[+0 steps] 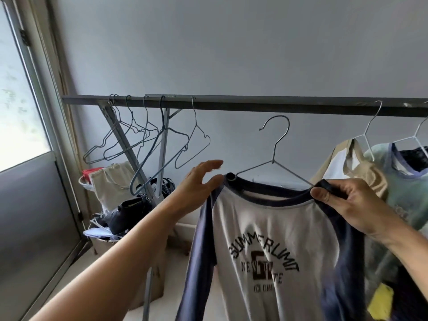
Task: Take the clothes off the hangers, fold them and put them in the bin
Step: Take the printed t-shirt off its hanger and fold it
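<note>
A white raglan shirt (266, 228) with navy sleeves and dark lettering hangs on a grey wire hanger (275, 154), whose hook is off the dark rail (254, 105) and below it. My right hand (352, 205) pinches the shirt's navy collar at its right shoulder, over the hanger's end. My left hand (199, 184) is spread open against the shirt's left shoulder, fingers apart, holding nothing.
Several bare wire hangers (148, 140) hang at the rail's left end. A beige top (356, 167) and a pale green shirt (403, 181) hang on white hangers at right. Below left stand a cardboard box (148, 269) of dark clutter and a beige bag (111, 184). A window (18, 107) fills the left edge.
</note>
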`<action>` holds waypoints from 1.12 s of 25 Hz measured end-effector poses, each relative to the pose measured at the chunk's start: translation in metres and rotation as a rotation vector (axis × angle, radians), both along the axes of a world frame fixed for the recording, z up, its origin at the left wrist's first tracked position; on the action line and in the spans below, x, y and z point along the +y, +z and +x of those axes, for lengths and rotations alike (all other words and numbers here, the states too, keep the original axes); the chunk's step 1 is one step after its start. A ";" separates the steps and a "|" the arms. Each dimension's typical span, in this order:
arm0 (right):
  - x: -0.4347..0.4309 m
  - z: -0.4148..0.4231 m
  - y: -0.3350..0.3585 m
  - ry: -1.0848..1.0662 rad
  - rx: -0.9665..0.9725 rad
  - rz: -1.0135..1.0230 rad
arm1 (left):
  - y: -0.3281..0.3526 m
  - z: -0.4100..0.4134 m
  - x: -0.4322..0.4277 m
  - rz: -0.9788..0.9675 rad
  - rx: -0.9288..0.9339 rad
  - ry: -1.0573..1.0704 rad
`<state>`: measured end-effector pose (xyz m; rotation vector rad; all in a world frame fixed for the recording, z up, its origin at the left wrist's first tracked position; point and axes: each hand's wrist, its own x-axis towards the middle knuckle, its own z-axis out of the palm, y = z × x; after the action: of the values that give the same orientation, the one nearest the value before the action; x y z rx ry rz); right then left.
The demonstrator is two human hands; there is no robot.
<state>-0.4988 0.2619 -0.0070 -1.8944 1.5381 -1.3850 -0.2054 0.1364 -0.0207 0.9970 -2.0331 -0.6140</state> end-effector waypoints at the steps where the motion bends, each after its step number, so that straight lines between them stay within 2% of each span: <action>1: 0.002 0.006 0.000 0.025 -0.009 0.011 | 0.000 0.006 0.001 0.003 -0.036 -0.019; 6: 0.012 0.026 0.004 0.109 -0.013 0.031 | 0.001 0.035 0.012 -0.003 -0.050 -0.083; 12: 0.014 0.023 0.000 0.178 -0.004 0.058 | 0.004 0.049 0.026 -0.009 -0.085 -0.041; 16: 0.011 0.014 -0.007 0.164 0.069 0.094 | 0.003 0.057 0.029 0.024 -0.254 -0.069; 19: 0.012 0.014 -0.008 0.191 0.072 0.150 | 0.004 0.056 0.030 0.004 -0.296 0.016; 23: 0.021 0.018 0.014 0.266 0.041 0.229 | 0.003 0.051 0.032 -0.025 -0.243 0.054; 24: 0.022 0.019 0.019 0.265 0.089 0.262 | 0.004 0.051 0.034 -0.030 -0.207 0.063; 26: 0.024 0.025 0.022 0.256 0.249 0.349 | 0.011 0.045 0.037 -0.042 -0.082 0.044; 28: 0.021 0.034 0.016 0.235 0.242 0.327 | 0.020 0.031 0.044 -0.026 0.117 -0.047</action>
<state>-0.4652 0.2834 0.0095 -2.0069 1.4798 -0.7745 -0.1742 0.1806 -0.0003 0.8798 -1.9612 -0.6544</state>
